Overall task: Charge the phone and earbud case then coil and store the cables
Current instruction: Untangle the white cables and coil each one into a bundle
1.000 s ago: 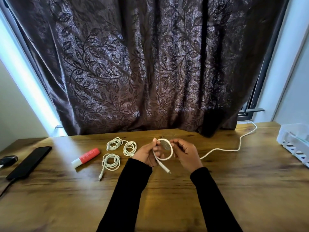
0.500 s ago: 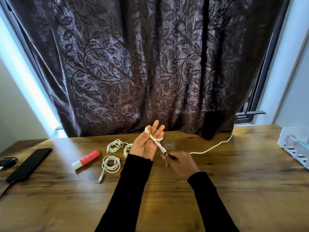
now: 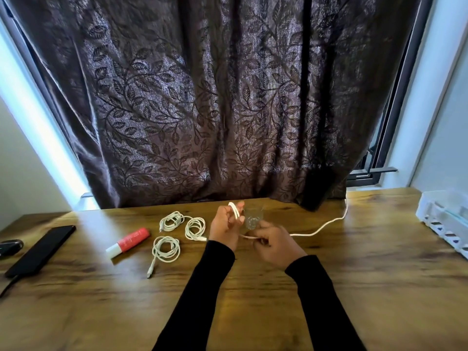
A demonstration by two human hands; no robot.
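Observation:
A white cable [image 3: 319, 228] runs from the curtain's right foot across the wooden table [image 3: 379, 287] to my hands. My left hand [image 3: 224, 228] is raised at table centre with loops of that cable wound over its fingers. My right hand [image 3: 274, 243] sits just right of it and lower, pinching the cable's slack. Three coiled white cables lie left of my hands: one [image 3: 172, 220], one [image 3: 195, 228], and one [image 3: 166, 249] with its plug end trailing toward me. A black phone [image 3: 40, 250] lies at the far left with a dark cord at its near end.
A small clear glass [image 3: 252, 219] stands behind my hands. A red and white tube [image 3: 129, 241] lies between the phone and the coils. A dark small object [image 3: 10, 245] sits at the left edge. A white slotted tray [image 3: 445, 221] stands at the right edge. A dark curtain hangs behind.
My left hand lifted with the cable wound round its fingers. My right hand dropped lower and right, drawing cable in. The loose cable on the table straightened and shortened.

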